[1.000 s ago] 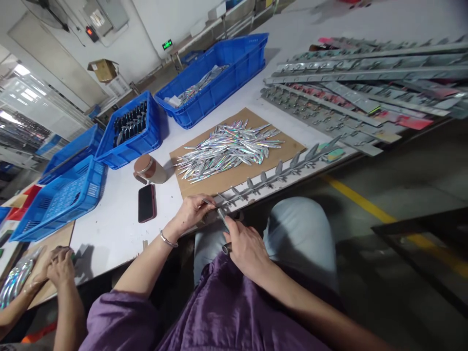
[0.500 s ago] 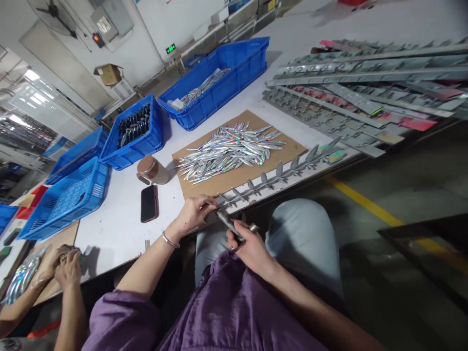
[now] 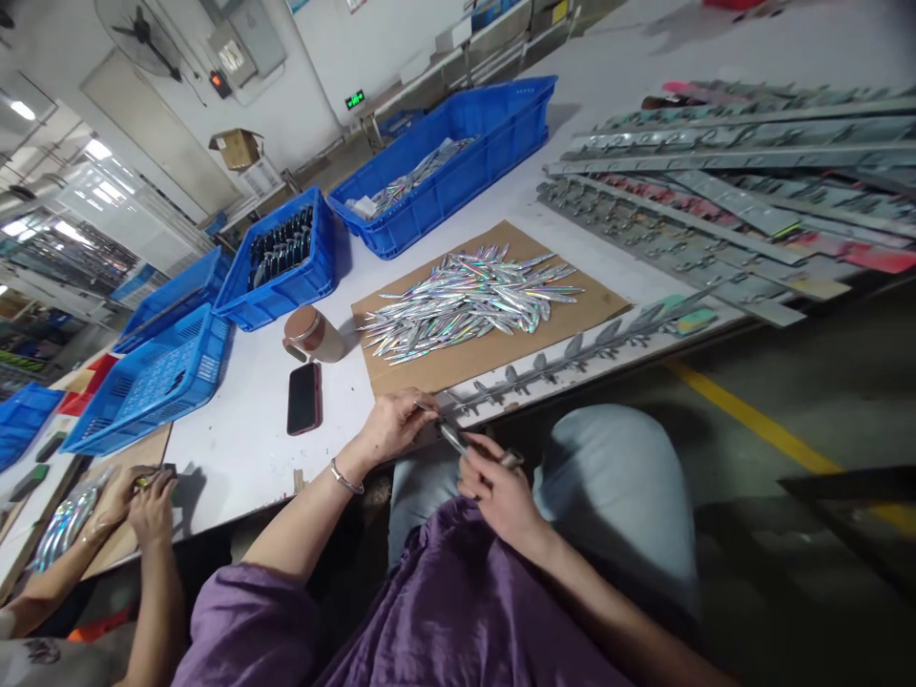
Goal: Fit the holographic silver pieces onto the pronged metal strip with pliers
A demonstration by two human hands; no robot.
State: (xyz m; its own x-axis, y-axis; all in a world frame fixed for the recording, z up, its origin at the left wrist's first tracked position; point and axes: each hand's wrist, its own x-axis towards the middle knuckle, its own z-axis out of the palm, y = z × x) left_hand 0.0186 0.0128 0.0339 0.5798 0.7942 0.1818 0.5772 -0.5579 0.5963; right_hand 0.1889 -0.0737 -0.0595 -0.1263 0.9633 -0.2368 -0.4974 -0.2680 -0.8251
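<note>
My left hand [image 3: 397, 425] is closed in a pinch at the table's front edge, at the far end of a slim grey piece [image 3: 452, 437]. Around the near end of the same piece, the fingers of my right hand [image 3: 501, 487] are wrapped. A short silver stub [image 3: 512, 459] pokes out beside that hand; I cannot tell what it belongs to. Just beyond my hands, a metal strip [image 3: 526, 382] bearing several upright grey leaf-shaped pieces lies along the edge. Behind it, a pile of shiny silver fish-shaped slips [image 3: 468, 301] rests on a cardboard sheet [image 3: 401, 380].
A phone [image 3: 304, 399] and a brown-lidded cup [image 3: 315, 336] stand left of the cardboard. Blue crates [image 3: 444, 205] line the table's back. Stacked metal strips [image 3: 716, 153] fill the right side. Another person's hands [image 3: 139, 501] work at the left.
The whole view has shifted slightly, so things sit farther right. Both my hands stay on the slim grey piece, and less of it shows between them. The other person's hands have moved a little.
</note>
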